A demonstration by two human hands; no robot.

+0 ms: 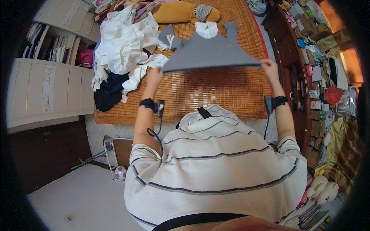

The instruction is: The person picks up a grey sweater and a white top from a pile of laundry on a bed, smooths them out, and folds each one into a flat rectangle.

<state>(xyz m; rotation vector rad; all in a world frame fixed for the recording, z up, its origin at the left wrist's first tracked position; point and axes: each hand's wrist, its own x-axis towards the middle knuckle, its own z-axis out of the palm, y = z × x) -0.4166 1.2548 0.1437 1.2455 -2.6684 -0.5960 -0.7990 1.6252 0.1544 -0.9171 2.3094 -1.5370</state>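
A grey short-sleeved garment with a white collar is spread out over a woven bamboo mat. Its hem is stretched taut towards me and appears raised, with a shadow on the mat below. My left hand pinches the hem's left corner, and my right hand grips the right corner. The collar and both sleeves point away from me; the left sleeve bears white stripes. Close to my left hand lies a heap of white clothes, with dark clothing at its near end.
A yellow plush toy lies at the mat's far end. Shelves with books stand at left. A long cabinet, crowded with boxes and bags, runs along the right. A small purple-and-white ball rests on the floor by a framed stand.
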